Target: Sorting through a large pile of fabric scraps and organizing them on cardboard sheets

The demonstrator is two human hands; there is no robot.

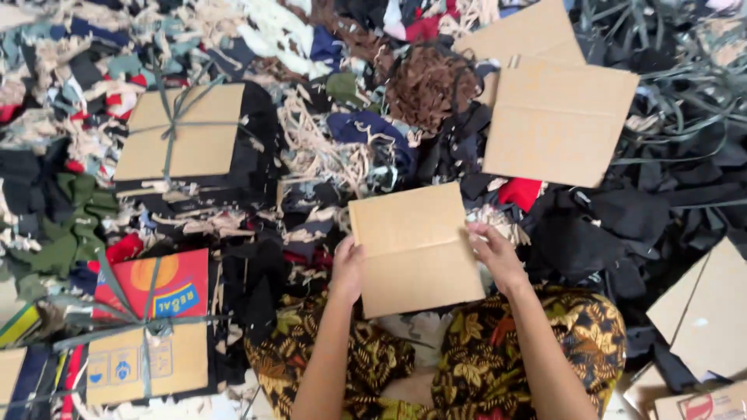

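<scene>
Between both hands' grip, cardboard sheet (414, 247)

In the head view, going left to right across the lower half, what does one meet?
Tied bundle with red-and-tan cardboard → left hand → plain cardboard sheet held by both hands → right hand → cardboard pieces at the right edge.

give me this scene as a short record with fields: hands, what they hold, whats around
left hand: left hand grips the left edge of the cardboard sheet
right hand: right hand holds the sheet's right edge, fingers on top
held thing: plain brown sheet with a crease across it, above the lap
lap: patterned yellow and black cloth
left side: two cardboard bundles tied with strips, a plain one and a red printed one
upper right: loose cardboard pieces
floor: heap of mixed fabric scraps
</scene>
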